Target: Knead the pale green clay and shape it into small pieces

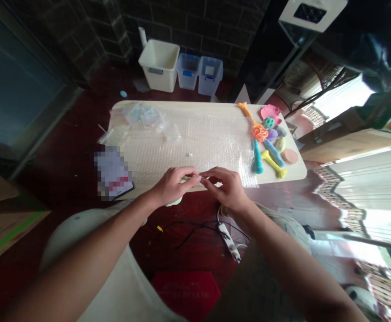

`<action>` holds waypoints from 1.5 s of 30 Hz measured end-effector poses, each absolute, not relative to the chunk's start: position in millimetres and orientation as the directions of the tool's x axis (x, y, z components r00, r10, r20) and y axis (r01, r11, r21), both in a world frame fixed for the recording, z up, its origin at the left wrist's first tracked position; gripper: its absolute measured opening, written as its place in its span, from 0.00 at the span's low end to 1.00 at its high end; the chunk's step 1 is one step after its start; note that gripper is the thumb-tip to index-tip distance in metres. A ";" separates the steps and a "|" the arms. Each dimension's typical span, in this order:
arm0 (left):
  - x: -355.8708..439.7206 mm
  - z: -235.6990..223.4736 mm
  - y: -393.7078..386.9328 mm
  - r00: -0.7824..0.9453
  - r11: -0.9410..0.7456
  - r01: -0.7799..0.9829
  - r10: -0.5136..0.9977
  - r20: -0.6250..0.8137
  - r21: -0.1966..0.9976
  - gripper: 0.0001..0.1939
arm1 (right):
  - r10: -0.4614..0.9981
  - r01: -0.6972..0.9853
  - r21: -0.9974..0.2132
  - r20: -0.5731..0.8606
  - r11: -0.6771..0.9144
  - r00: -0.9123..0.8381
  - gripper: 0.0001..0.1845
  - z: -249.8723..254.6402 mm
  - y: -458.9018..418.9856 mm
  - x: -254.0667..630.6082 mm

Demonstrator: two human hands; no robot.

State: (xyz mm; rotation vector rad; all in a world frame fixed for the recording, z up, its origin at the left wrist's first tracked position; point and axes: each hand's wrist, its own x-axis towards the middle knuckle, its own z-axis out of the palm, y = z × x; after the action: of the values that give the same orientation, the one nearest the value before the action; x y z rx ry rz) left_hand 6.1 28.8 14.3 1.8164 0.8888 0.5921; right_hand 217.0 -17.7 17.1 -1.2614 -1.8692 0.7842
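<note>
Both hands meet at the near edge of the table, fingertips pinched together. A pale green object point(174, 202) shows under my left hand point(179, 184), which is closed around it; most of it is hidden, so its kind is unclear. My right hand point(227, 185) is closed too, its thumb and fingers touching the left fingertips. Whatever it pinches is too small or covered to make out. Just beyond the fingers, a tiny whitish piece point(189, 154) lies on the bubble wrap point(212, 138).
Several colourful toys, including a yellow bone point(274, 164) and an orange ball point(259, 133), lie at the table's right. Clear plastic bags point(143, 115) are at the left, near a pixelated flat item point(113, 172). Bins point(160, 67) stand behind; a power strip point(229, 243) is below.
</note>
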 end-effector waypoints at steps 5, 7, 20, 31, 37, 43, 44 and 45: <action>-1.4 17.7 27.5 0.576 -0.220 0.299 0.818 0.009 0.929 0.14 | 0.932 0.469 -0.807 0.286 0.359 -0.221 0.08 20.2 -17.2 207.9; -5.0 18.4 26.9 0.546 -0.201 0.284 0.838 0.015 0.938 0.13 | 0.936 0.445 -0.824 0.291 0.350 -0.198 0.08 21.3 -18.0 202.6; -14.8 28.8 31.0 0.415 -0.207 0.140 0.900 0.133 0.968 0.10 | 0.998 0.044 -0.997 0.058 0.058 0.008 0.12 37.2 -7.9 178.5; -15.3 34.0 38.3 0.381 -0.276 0.189 0.905 0.189 0.942 0.09 | 0.998 -0.008 -0.999 -0.050 -0.050 -0.043 0.14 41.0 5.2 177.7; -13.8 36.0 37.3 0.386 -0.312 0.219 0.898 0.211 0.925 0.06 | 0.997 0.017 -1.000 -0.018 -0.016 -0.072 0.11 44.8 3.9 181.9; -11.9 37.2 35.7 0.396 -0.292 0.214 0.898 0.191 0.932 0.06 | 0.994 0.065 -0.996 0.057 0.063 -0.096 0.10 43.2 0.3 186.9; -11.8 37.3 35.7 0.400 -0.283 0.212 0.899 0.181 0.936 0.06 | 0.992 0.070 -0.994 0.071 0.079 -0.103 0.09 42.4 0.3 187.8; -11.7 37.3 35.9 0.406 -0.271 0.209 0.898 0.169 0.940 0.07 | 0.990 0.075 -0.993 0.086 0.095 -0.109 0.08 41.6 0.5 188.8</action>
State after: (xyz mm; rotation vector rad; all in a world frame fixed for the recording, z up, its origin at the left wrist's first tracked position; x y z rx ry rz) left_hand -11.7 35.9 37.3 1.7314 0.9708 0.9287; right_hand 188.8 0.5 41.6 -1.1475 -1.3879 1.1792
